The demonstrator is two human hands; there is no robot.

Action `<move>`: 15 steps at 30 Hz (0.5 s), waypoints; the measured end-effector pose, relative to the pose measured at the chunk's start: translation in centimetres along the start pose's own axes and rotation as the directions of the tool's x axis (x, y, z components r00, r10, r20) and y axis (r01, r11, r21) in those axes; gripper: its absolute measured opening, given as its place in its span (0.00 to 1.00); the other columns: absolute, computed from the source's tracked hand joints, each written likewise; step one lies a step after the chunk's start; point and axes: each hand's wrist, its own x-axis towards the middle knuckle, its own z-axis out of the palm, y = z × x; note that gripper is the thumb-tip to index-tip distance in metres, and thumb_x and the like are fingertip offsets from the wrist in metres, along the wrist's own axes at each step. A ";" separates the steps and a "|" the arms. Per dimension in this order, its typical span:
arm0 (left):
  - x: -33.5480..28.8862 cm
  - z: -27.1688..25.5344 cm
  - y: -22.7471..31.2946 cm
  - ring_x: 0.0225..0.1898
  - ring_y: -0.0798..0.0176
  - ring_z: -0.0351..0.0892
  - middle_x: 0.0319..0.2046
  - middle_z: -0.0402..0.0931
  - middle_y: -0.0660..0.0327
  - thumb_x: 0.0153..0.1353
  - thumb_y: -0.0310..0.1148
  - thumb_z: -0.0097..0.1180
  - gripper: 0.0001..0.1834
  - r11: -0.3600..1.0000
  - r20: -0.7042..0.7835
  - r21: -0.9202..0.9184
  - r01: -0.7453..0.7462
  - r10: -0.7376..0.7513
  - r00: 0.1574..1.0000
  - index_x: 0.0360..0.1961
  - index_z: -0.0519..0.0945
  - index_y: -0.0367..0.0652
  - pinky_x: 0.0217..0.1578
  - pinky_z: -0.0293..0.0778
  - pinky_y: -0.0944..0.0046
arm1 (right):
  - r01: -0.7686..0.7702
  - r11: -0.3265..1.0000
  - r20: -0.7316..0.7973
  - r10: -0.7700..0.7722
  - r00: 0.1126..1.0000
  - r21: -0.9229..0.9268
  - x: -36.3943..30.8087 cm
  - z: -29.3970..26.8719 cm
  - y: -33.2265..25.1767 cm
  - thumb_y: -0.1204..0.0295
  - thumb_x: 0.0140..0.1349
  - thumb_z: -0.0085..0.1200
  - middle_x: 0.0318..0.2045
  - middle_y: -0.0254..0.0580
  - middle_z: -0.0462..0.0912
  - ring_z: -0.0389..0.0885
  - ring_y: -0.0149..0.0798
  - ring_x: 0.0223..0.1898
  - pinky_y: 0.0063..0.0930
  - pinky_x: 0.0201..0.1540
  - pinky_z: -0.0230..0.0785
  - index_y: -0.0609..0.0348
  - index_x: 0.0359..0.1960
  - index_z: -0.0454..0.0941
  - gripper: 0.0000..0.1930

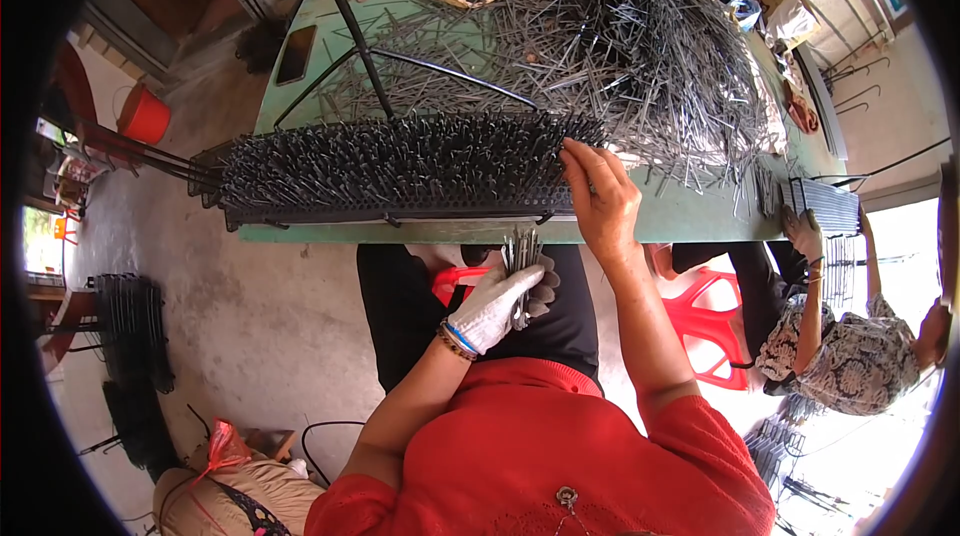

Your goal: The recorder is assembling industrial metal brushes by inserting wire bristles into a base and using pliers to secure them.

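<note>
My left hand [495, 306], in a white knit glove, is closed round a bundle of thin metal rods [520, 251] above my lap. A long black perforated rack [450, 208] lies along the table's near edge, densely filled with short upright hooked metal rods [400, 161]. At the rack's right end, my bare right hand [608, 201] reaches over, thumb and forefinger pinched together among the rod tips. Whatever is between those fingertips is too small to make out.
A large heap of loose metal rods [650, 46] covers much of the green table [700, 216]. Black frame bars [350, 26] rise behind the rack. A phone [296, 54] lies at the far left. On the right, a co-worker's hand [802, 232] holds another rack [825, 206] near a red stool [705, 326].
</note>
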 end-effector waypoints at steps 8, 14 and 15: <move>-0.2 -0.2 -0.3 0.32 0.68 0.82 0.35 0.80 0.59 0.67 0.35 0.49 0.13 1.000 0.032 0.003 -0.006 0.006 0.999 0.47 0.76 0.38 0.31 0.79 0.70 | 0.047 0.998 0.025 -0.046 0.999 -0.041 -0.5 0.4 0.3 0.81 0.54 0.59 0.28 0.44 0.80 0.78 0.44 0.29 0.33 0.33 0.71 0.61 0.40 0.81 0.10; -0.2 -0.1 -0.3 0.32 0.68 0.81 0.34 0.80 0.60 0.65 0.36 0.53 0.13 1.000 0.012 -0.011 0.015 -0.015 1.000 0.46 0.76 0.40 0.30 0.78 0.71 | 0.020 0.999 0.063 -0.017 0.998 -0.049 -1.6 0.2 0.6 0.80 0.55 0.59 0.28 0.44 0.80 0.78 0.45 0.29 0.34 0.33 0.70 0.60 0.40 0.80 0.10; -0.2 -0.1 -0.3 0.32 0.68 0.81 0.33 0.80 0.61 0.65 0.35 0.53 0.13 1.000 0.016 -0.006 0.021 -0.020 1.000 0.46 0.76 0.40 0.31 0.78 0.71 | 0.019 0.999 0.063 -0.016 0.998 -0.050 -1.7 0.2 0.6 0.80 0.55 0.59 0.28 0.44 0.80 0.78 0.45 0.29 0.34 0.33 0.70 0.60 0.40 0.80 0.10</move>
